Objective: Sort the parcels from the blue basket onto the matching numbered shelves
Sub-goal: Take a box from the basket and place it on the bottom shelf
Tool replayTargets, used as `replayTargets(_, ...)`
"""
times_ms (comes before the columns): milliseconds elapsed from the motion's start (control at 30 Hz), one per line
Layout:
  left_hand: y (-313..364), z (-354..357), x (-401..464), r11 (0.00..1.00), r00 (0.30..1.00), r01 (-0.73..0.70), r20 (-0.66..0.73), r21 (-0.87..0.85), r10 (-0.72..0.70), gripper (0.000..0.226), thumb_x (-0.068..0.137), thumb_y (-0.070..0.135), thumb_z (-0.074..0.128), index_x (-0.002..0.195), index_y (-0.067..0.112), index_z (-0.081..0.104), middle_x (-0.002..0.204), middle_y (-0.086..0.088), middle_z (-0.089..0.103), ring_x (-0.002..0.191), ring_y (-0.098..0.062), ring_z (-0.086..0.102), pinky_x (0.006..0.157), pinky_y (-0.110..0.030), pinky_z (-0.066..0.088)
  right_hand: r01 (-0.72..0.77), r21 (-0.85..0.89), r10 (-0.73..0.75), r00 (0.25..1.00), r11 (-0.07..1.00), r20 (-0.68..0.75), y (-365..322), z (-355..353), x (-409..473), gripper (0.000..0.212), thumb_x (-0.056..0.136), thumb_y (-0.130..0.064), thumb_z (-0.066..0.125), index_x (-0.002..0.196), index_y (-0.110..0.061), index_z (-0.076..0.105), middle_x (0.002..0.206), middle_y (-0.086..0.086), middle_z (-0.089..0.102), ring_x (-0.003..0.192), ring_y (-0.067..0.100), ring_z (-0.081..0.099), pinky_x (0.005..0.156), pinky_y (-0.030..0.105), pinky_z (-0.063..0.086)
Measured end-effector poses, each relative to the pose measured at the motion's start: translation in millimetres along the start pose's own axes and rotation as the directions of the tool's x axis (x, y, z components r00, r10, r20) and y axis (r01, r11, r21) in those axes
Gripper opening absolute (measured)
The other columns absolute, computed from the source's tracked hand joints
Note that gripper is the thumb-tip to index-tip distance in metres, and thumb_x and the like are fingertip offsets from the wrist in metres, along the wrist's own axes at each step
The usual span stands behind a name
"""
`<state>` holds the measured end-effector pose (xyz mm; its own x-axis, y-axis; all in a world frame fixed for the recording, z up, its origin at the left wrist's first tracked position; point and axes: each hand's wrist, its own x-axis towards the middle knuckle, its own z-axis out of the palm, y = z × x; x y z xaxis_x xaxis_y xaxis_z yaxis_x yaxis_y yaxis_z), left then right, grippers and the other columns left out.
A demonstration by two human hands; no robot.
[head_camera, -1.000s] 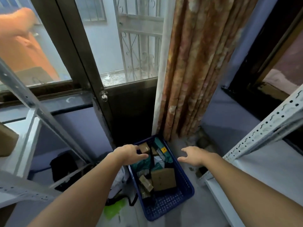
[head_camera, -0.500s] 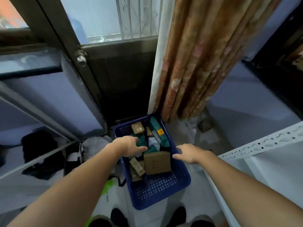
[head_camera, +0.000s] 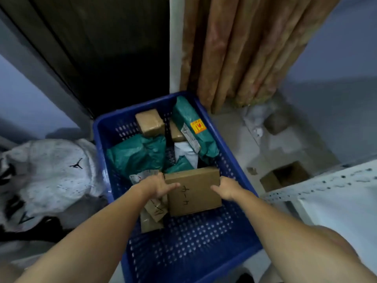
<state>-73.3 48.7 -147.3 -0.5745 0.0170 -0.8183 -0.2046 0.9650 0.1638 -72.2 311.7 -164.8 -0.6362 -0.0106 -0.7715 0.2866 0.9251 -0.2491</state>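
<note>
Head view, entries placed relative to the blue perforated plastic basket point(head_camera: 234, 160) sitting on the pale floor.

Inside the basket, near-middle: a flat brown cardboard box point(head_camera: 193, 190) with dark handwriting on its top face is lying slightly tilted over other parcels. The left hand point(head_camera: 157, 185) is gripping the box's left edge, thumb lying across the top face and fingers tucked out of sight behind the edge. The right hand point(head_camera: 227, 187) is closing on the box's right edge, thumb on top and fingers curling round the side.

Inside, under and left of that box: smaller brown paper parcels point(head_camera: 153, 215) with scribbled markings are lying stacked, with a clear-wrapped packet point(head_camera: 142, 176) showing just behind the left hand.

Inside, left-middle: a crumpled teal plastic mailer bag point(head_camera: 136, 154) is lying flat.

Inside, far right: a long teal mailer point(head_camera: 193, 127) carrying an orange sticker and a white label is leaning along the right wall, with a white packet point(head_camera: 185, 154) lying beneath it.

Inside, far end: a small brown taped carton point(head_camera: 150, 122) is resting against the back wall.

Left of the basket: a white printed fabric bag point(head_camera: 53, 170) is slumping on the floor.

Behind the basket: a brownish patterned curtain point(head_camera: 234, 48) is hanging beside a dark door panel point(head_camera: 102, 48).

Right of the basket: an open brown cardboard box point(head_camera: 283, 176) is sitting on the floor, and a white perforated metal shelf rail point(head_camera: 326, 180) is crossing in front of it.
</note>
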Motion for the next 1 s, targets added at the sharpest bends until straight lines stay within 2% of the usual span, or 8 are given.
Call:
replayTargets(67, -3.2, 16.1, 37.9, 0.998, 0.998, 0.068, 0.004, 0.008, -0.068, 0.116, 0.084, 0.089, 0.023, 0.161, 0.003, 0.012, 0.161, -0.019, 0.033, 0.139, -0.035, 0.045, 0.114, -0.044, 0.036, -0.057, 0.069, 0.059, 0.998, 0.996, -0.023, 10.4, 22.7, 39.9, 0.065, 0.102, -0.045, 0.050, 0.150, -0.003, 0.037, 0.149, 0.015, 0.047, 0.131, 0.031, 0.050, 0.105, 0.036, 0.044)
replayTargets(133, -2.8, 29.8, 61.1, 0.997, 0.996, 0.076, 0.037, -0.011, -0.075, 0.106, 0.087, 0.086, 0.026, 0.153, 0.004, 0.038, 0.156, -0.019, 0.042, 0.138, -0.035, 0.046, 0.116, -0.046, 0.035, -0.116, 0.161, 0.128, 0.989, 0.980, -0.068, 13.7, 39.2, 68.3, 0.080, 0.102, -0.046, 0.051, 0.156, 0.002, 0.017, 0.157, 0.019, 0.036, 0.139, 0.035, 0.043, 0.110, 0.037, 0.041)
replayTargets(233, -10.7, 50.5, 80.0, 0.959, 1.000, 0.020, 0.029, -0.283, -0.012, 0.092, 0.086, 0.079, 0.048, 0.139, 0.005, 0.057, 0.136, -0.017, 0.062, 0.123, -0.033, 0.060, 0.107, -0.042, 0.046, -0.125, 0.270, 0.165, 0.977, 0.955, -0.133, 10.0, 51.2, 85.8, 0.097, 0.097, -0.049, 0.058, 0.156, 0.005, 0.004, 0.159, 0.021, 0.031, 0.142, 0.037, 0.038, 0.114, 0.040, 0.036)
replayTargets(367, -11.1, 37.2, 42.3, 0.796, 0.995, -0.041, -0.100, -0.604, -0.025, 0.101, 0.085, 0.072, 0.062, 0.154, 0.006, 0.029, 0.150, -0.013, 0.047, 0.132, -0.031, 0.051, 0.099, -0.032, 0.043, -0.094, 0.399, 0.167, 0.974, 0.912, -0.151, 7.8, 42.1, 60.3, 0.091, 0.095, -0.050, 0.061, 0.156, -0.001, 0.016, 0.153, 0.017, 0.042, 0.135, 0.035, 0.048, 0.109, 0.044, 0.044)
replayTargets(500, 2.9, -16.1, -37.5, 0.666, 0.969, -0.138, -0.240, -0.733, -0.063, 0.088, 0.089, 0.072, 0.054, 0.151, 0.014, 0.031, 0.143, -0.010, 0.050, 0.121, -0.029, 0.054, 0.095, -0.041, 0.045, -0.019, 0.485, 0.098, 0.986, 0.874, -0.137, -10.8, 2.6, -13.5, 0.089, 0.089, -0.060, 0.063, 0.152, -0.009, 0.027, 0.148, 0.011, 0.049, 0.129, 0.032, 0.052, 0.105, 0.043, 0.047)
replayTargets(767, 44.8, -197.4, -285.2, 0.768, 0.846, -0.354, -0.533, -0.533, 0.021, 0.077, 0.078, 0.089, 0.044, 0.132, 0.036, 0.060, 0.123, 0.007, 0.067, 0.112, -0.017, 0.063, 0.096, -0.037, 0.050, 0.219, 0.428, -0.170, 0.974, 0.877, -0.151, -101.1, -181.8, -268.9, 0.091, 0.083, -0.069, 0.063, 0.154, -0.021, 0.032, 0.148, 0.002, 0.044, 0.133, 0.025, 0.046, 0.098, 0.032, 0.041)
replayTargets(900, 87.7, -296.3, -425.4, 0.785, 0.821, -0.444, -0.548, -0.432, 0.163, 0.046, 0.085, 0.081, 0.049, 0.110, 0.045, 0.066, 0.101, 0.012, 0.069, 0.090, -0.007, 0.065, 0.073, -0.025, 0.050, 0.287, 0.379, -0.282, 0.957, 0.880, -0.070, -154.0, -285.2, -407.6, 0.084, 0.060, -0.090, 0.054, 0.116, -0.029, 0.064, 0.124, -0.005, 0.064, 0.111, 0.018, 0.062, 0.101, 0.038, 0.049)
replayTargets(1000, 116.2, -361.9, -515.1, 0.800, 0.778, -0.487, -0.591, -0.351, 0.214, 0.034, 0.090, 0.074, 0.049, 0.108, 0.049, 0.064, 0.099, 0.018, 0.065, 0.083, -0.001, 0.059, 0.067, -0.019, 0.044, 0.358, 0.325, -0.308, 0.931, 0.875, -0.198, -181.6, -342.5, -482.3, 0.098, 0.050, -0.104, 0.045, 0.104, -0.025, 0.069, 0.105, -0.004, 0.071, 0.096, 0.015, 0.068, 0.094, 0.044, 0.054)
